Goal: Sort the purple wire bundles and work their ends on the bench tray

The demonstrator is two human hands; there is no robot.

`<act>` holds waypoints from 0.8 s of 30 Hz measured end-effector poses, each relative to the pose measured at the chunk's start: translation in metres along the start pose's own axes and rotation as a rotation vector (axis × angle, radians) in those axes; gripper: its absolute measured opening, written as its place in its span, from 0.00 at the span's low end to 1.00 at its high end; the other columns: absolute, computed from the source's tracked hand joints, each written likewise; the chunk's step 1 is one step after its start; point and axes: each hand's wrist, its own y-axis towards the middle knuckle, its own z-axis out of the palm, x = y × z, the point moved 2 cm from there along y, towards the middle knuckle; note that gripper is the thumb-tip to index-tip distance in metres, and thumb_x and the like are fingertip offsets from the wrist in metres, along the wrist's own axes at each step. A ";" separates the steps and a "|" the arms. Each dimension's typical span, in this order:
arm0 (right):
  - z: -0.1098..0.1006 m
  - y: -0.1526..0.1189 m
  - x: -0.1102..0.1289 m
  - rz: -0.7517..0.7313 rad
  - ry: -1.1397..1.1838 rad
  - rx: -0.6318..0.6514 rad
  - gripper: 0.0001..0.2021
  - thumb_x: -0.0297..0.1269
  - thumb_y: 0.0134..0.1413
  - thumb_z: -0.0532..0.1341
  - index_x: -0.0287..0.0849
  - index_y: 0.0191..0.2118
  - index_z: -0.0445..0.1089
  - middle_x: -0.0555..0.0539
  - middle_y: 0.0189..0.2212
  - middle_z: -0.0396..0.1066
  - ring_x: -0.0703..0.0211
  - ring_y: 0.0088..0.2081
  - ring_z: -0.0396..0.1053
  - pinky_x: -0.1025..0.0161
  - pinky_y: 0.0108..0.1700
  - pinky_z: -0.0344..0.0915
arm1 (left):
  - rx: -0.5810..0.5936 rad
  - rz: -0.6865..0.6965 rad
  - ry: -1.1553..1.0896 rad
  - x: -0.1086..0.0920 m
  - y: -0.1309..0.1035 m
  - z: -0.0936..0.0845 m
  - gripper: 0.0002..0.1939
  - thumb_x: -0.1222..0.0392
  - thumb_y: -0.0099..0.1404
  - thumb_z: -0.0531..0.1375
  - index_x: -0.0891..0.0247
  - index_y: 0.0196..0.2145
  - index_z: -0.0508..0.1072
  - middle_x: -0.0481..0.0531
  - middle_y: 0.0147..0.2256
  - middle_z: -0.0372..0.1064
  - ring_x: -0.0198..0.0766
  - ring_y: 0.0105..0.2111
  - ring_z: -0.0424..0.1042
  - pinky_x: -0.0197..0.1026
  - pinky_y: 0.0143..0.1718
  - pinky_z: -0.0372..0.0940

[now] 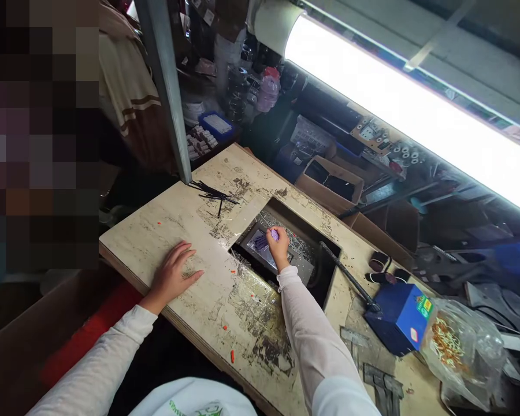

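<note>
My left hand [176,274] lies on the pale worn tabletop [212,263] near its front edge, fingers spread, holding nothing. Over the rectangular opening in the table, my right hand [278,245] grips a bundle of thin purple pieces [274,234]. Beneath that hand sits a grey metal device with a shiny recessed plate [260,241], where more thin dark purple strands show. Small light-coloured bits [299,245] are scattered beside it in the opening.
Black strips [214,195] lie near a metal post [169,86]. A blue box [398,318] with a dark rod [346,274] and a plastic bag of small pieces [448,344] stand at the right. A lamp tube [398,104] hangs overhead. Another person is at the left.
</note>
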 end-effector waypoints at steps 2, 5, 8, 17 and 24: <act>0.002 0.001 -0.003 -0.002 -0.003 0.008 0.09 0.41 0.52 0.57 0.40 0.31 0.69 0.47 0.31 0.70 0.58 0.35 0.66 0.60 0.44 0.60 | -0.002 -0.001 -0.003 0.000 0.000 0.000 0.23 0.52 0.60 0.61 0.61 0.51 0.64 0.59 0.55 0.62 0.51 0.60 0.58 0.54 0.59 0.59; 0.004 0.002 -0.006 -0.007 -0.005 0.013 0.09 0.41 0.52 0.57 0.40 0.31 0.69 0.46 0.31 0.70 0.57 0.36 0.65 0.60 0.43 0.60 | -0.012 0.004 0.003 0.000 0.000 0.000 0.23 0.52 0.60 0.61 0.61 0.51 0.64 0.59 0.54 0.62 0.50 0.59 0.59 0.53 0.59 0.60; 0.005 0.002 -0.008 -0.014 -0.004 0.013 0.10 0.41 0.52 0.57 0.40 0.31 0.69 0.46 0.31 0.70 0.57 0.35 0.65 0.61 0.42 0.60 | -0.016 0.007 0.005 0.001 0.000 0.001 0.23 0.52 0.60 0.62 0.61 0.51 0.64 0.59 0.54 0.62 0.50 0.59 0.59 0.53 0.59 0.60; 0.010 0.005 -0.013 -0.039 -0.010 0.001 0.09 0.41 0.52 0.57 0.41 0.30 0.68 0.46 0.30 0.70 0.56 0.34 0.66 0.60 0.41 0.61 | 0.003 0.001 0.010 -0.001 0.000 -0.002 0.22 0.53 0.60 0.61 0.62 0.51 0.65 0.60 0.54 0.63 0.51 0.58 0.60 0.54 0.58 0.61; 0.011 0.006 -0.013 -0.052 -0.009 -0.003 0.08 0.40 0.52 0.57 0.41 0.29 0.68 0.47 0.29 0.69 0.56 0.34 0.66 0.60 0.40 0.62 | -0.008 0.004 0.010 -0.001 0.000 0.000 0.22 0.54 0.60 0.62 0.62 0.50 0.65 0.60 0.53 0.63 0.51 0.58 0.60 0.54 0.58 0.62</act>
